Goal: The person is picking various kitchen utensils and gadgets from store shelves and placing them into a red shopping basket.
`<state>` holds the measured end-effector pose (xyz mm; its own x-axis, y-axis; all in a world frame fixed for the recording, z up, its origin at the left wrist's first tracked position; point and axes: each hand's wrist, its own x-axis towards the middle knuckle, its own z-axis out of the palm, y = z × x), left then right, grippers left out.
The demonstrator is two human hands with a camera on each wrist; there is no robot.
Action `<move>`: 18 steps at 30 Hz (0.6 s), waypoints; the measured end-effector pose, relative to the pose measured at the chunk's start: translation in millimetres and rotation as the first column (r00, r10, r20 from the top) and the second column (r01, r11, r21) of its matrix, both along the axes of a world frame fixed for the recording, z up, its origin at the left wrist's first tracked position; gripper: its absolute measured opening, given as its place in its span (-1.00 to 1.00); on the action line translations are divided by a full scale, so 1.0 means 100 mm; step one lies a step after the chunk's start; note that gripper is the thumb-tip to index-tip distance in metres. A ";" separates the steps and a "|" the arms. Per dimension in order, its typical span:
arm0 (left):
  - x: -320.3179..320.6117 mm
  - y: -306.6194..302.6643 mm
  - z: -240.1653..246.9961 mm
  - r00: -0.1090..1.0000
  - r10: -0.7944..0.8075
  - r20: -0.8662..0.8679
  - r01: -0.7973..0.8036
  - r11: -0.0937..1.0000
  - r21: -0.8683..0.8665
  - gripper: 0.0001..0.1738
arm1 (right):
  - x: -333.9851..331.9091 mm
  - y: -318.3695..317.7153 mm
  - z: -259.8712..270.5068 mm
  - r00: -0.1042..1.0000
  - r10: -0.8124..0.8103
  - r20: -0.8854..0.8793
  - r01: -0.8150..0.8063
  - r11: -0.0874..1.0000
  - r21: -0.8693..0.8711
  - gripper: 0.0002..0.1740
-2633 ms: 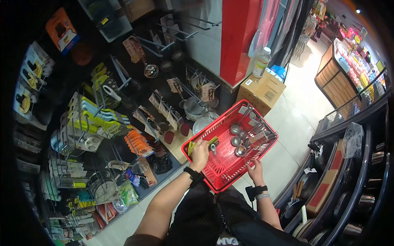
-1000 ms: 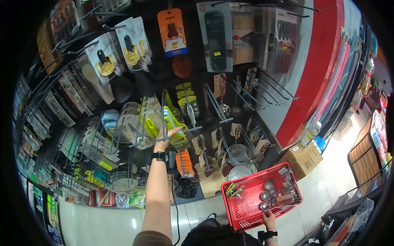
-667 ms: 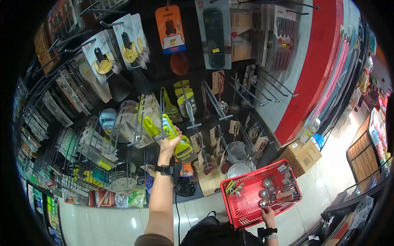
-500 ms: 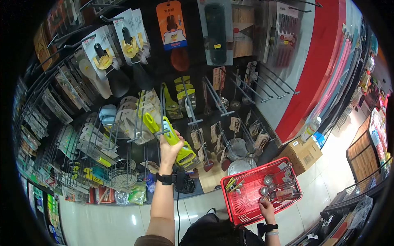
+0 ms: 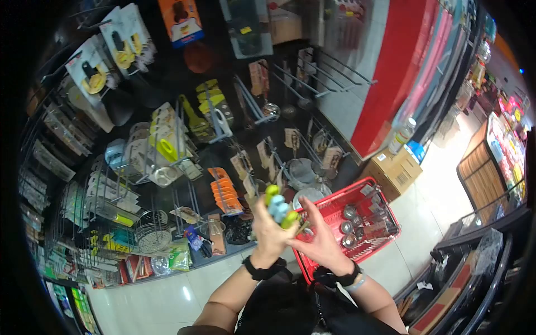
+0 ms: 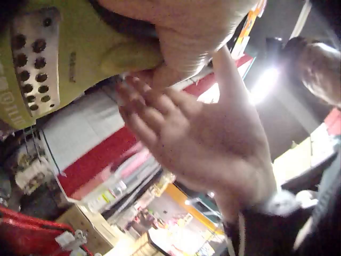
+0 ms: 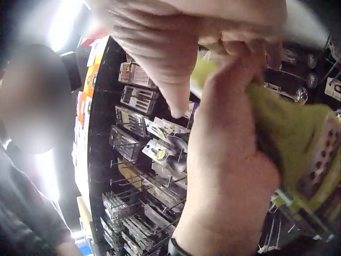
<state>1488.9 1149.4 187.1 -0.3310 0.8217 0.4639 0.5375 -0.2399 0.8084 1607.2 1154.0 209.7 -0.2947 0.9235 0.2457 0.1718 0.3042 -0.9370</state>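
My left hand (image 5: 267, 237) grips a bundle of graters by their green and pale blue handles (image 5: 279, 207), held in front of my body. In the left wrist view the outermost grater (image 6: 82, 58) shows a green plastic body with a metal plate full of round holes. Right beside it, my right hand (image 5: 325, 245) has its fingers straight and its thumb pointing at the left hand. The right wrist view shows the left hand (image 7: 224, 144) wrapped round the handles, with the green grater (image 7: 293, 128) beyond. Behind the hands stands a red shopping basket (image 5: 385, 195) holding several metal ladles and strainers (image 5: 349, 226).
Hooks with packaged kitchen tools fill the dark display wall, including orange-handled tools (image 5: 223, 192) and a green tool (image 5: 192, 120). A cardboard box (image 5: 393, 170) with a bottle (image 5: 403, 134) on it stands behind the basket. Shelves of pans (image 5: 441, 285) line the right.
My left hand has drawn the graters off their hook and brought them right and towards my body. My right hand has left the basket and come up beside the left. The view has shifted right.
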 end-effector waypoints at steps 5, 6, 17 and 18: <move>0.65 0.02 -0.67 0.948 -0.316 -0.045 0.305 0.938 -0.162 -0.34 | 0.29 -0.05 -0.26 0.953 -0.269 -0.142 0.219 0.930 -0.294 -0.49; 0.77 0.02 -0.82 0.944 -0.302 -0.134 0.291 0.952 -0.096 -0.33 | 0.37 -0.03 -0.39 0.929 -0.323 -0.183 0.286 0.937 -0.201 -0.60; 1.21 -0.11 -1.29 0.837 -0.545 -0.052 0.463 0.756 -0.463 0.25 | 1.21 0.12 -1.35 0.968 -0.252 0.004 0.240 0.918 -0.315 -0.69; 1.20 -0.15 -1.50 0.823 -0.567 -0.026 0.487 0.730 -0.479 0.22 | 1.26 0.13 -1.52 0.981 -0.188 0.037 0.190 0.928 -0.322 -0.67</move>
<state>1608.8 1134.0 37.3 0.2629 0.9646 0.0219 0.5607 -0.1712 0.8102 1732.9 1167.5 57.2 -0.1071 0.9914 -0.0754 0.2020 -0.0526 -0.9780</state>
